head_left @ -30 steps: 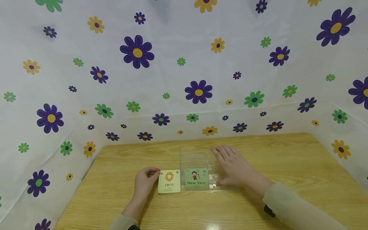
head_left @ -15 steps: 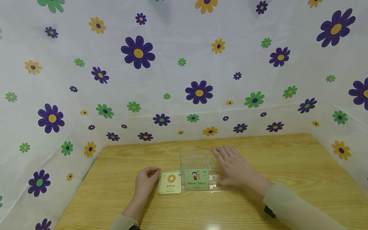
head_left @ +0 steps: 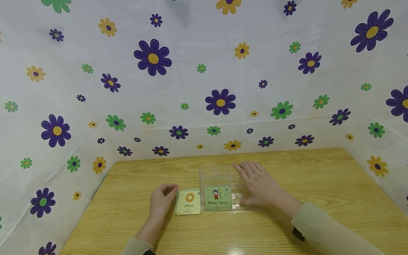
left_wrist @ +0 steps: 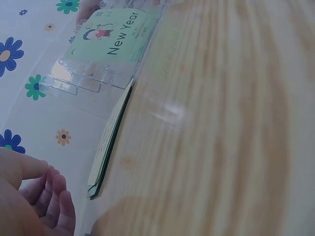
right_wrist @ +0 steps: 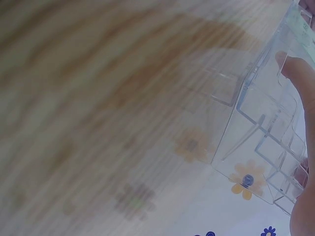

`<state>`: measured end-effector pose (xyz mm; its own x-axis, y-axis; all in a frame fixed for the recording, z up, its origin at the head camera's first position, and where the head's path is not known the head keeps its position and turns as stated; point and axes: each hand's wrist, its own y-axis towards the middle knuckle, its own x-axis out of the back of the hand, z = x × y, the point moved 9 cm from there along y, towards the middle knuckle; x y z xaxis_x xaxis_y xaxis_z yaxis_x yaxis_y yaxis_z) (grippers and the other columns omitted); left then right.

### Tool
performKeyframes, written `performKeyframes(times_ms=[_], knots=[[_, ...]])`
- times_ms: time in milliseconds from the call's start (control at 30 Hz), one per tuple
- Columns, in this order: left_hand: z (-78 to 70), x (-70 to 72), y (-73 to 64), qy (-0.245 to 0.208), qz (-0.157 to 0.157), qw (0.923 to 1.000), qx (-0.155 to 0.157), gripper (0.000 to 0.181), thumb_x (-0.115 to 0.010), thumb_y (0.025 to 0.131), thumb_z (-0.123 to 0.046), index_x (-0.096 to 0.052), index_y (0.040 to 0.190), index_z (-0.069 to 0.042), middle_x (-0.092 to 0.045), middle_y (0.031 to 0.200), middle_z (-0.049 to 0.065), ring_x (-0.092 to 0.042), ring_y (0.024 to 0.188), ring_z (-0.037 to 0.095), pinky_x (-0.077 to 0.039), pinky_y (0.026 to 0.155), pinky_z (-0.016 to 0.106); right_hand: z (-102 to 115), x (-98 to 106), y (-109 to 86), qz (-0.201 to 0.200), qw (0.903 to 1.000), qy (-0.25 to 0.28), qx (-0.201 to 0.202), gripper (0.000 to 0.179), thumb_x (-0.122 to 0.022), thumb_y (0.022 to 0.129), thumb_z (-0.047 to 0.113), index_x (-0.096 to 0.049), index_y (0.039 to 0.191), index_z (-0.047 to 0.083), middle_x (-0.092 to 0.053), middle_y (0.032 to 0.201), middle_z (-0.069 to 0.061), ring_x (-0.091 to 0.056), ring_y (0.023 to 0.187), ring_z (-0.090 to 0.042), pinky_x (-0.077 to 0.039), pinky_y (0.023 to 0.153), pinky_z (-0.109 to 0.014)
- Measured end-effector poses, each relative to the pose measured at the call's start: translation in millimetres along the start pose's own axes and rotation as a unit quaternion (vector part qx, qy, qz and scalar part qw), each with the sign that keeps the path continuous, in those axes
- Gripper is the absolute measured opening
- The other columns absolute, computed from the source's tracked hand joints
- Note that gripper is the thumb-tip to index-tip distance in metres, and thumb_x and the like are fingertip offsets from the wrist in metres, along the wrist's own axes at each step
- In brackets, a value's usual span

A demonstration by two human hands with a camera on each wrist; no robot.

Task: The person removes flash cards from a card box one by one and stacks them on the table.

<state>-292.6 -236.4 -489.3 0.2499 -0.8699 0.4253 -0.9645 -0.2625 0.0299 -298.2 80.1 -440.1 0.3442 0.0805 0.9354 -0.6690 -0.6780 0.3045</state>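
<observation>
A small stack of pale green cards (head_left: 188,202), topped by one marked "zero" with an orange ring picture, lies on the table left of a clear plastic stepped rack (head_left: 215,172). A green "New Year" card (head_left: 218,198) stands at the rack's front left. My left hand (head_left: 160,199) hovers by the stack's upper left corner. In the left wrist view its fingers (left_wrist: 61,184) are loosely bent, apart from the stack edge (left_wrist: 109,142), with nothing seen between them. My right hand (head_left: 259,184) rests over the rack's right side, fingers extended; the right wrist view shows its thumb (right_wrist: 298,73) by the clear plastic.
Everything sits on a wood-grain table (head_left: 134,184). A white flower-printed cloth (head_left: 185,85) rises behind the table and along both sides. The rack's stepped end (right_wrist: 270,128) is see-through, so its edges are faint.
The "zero" card has shifted slightly right and down on the stack, showing the edges of cards beneath. My left hand has barely moved, and my right hand keeps its place on the rack.
</observation>
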Motion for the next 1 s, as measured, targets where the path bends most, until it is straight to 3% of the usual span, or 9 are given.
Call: performKeyframes(times_ms=[300,1000], knots=[[-8.1,-0.9,0.5,-0.018,-0.014,0.9996,-0.016,0.018,-0.069,0.102,-0.005,-0.074,0.112,0.009,-0.076,0.107,0.023,-0.061,0.077,0.003,-0.055,0.068,0.013,-0.6,-1.0,1.4,0.0,1.0,-0.006,0.002,0.123,-0.08,0.077,0.073,-0.03,0.164,0.001,-0.05,0.154,-0.019,-0.048,0.142,-0.034,-0.039,0.125,-0.051],[-19.7,-8.4,-6.5,-0.053,-0.001,0.9981,-0.032,0.017,-0.068,0.103,-0.004,-0.073,0.113,0.008,-0.074,0.105,0.02,-0.064,0.079,0.005,-0.059,0.073,0.018,-0.8,-2.3,1.0,-0.006,0.9999,-0.009,0.002,0.125,-0.081,0.074,0.073,-0.031,0.164,0.001,-0.051,0.152,-0.018,-0.049,0.14,-0.033,-0.039,0.124,-0.051]])
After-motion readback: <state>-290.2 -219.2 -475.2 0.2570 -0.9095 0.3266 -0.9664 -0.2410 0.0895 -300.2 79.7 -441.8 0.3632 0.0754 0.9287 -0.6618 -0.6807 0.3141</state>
